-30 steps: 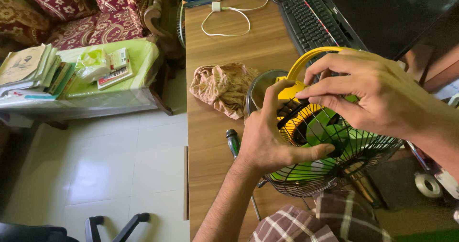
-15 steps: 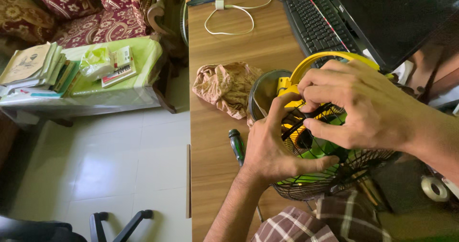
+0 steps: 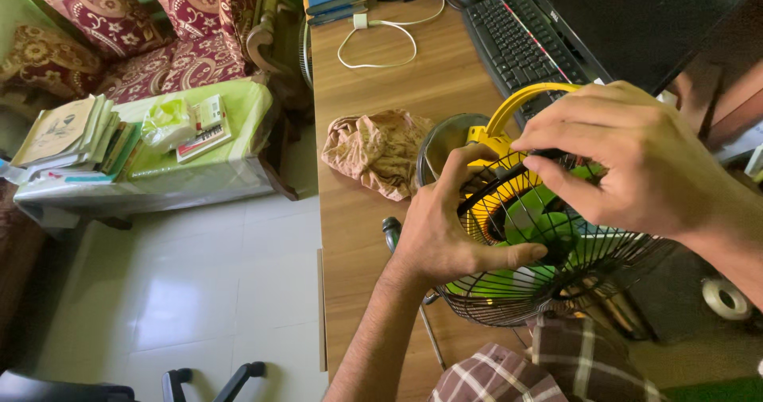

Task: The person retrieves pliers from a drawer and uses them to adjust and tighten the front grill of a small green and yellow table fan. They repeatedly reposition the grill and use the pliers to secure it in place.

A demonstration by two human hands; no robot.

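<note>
Table fan (image 3: 548,235), both hands (image 3: 445,227) gripping wire guard (image 3: 556,291)

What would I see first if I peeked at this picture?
Two hands first: the left hand and the right hand both grip a small fan with a black wire cage, green blades and a yellow handle, at the desk's near edge. Just left of it a crumpled tan cloth lies on the wooden desk, and a black keyboard sits farther back.

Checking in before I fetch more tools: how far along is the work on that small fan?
Done: nothing clearly. In hand: left hand and right hand grip the black wire grille over the green fan blades. Left: grille remains on; the green-handled screwdriver lies untouched.
</note>
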